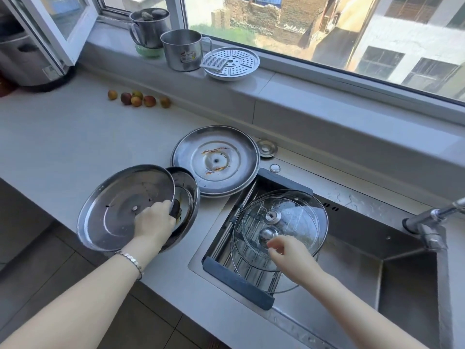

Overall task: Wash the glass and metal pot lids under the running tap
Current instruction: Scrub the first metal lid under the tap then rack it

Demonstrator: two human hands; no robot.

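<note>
My left hand (154, 221) grips the rim of a steel pot lid (118, 210), tilted up over a second steel lid (187, 195) at the counter's front edge. A larger steel lid (216, 159) with rusty streaks lies inside up behind them. Two glass lids (297, 212) rest stacked on the drying rack (236, 283) in the sink's left part. My right hand (289, 250) hovers at the lower glass lid's metal knob (268, 235), fingers pinched at it; a grip is not clear. The tap (432, 220) at right shows no water.
The steel sink (364, 260) has a deep basin at right. Several small fruits (138, 98) lie on the counter. Two steel mugs (182, 50) and a perforated steamer plate (231, 62) stand on the window sill. An appliance (25, 59) sits far left.
</note>
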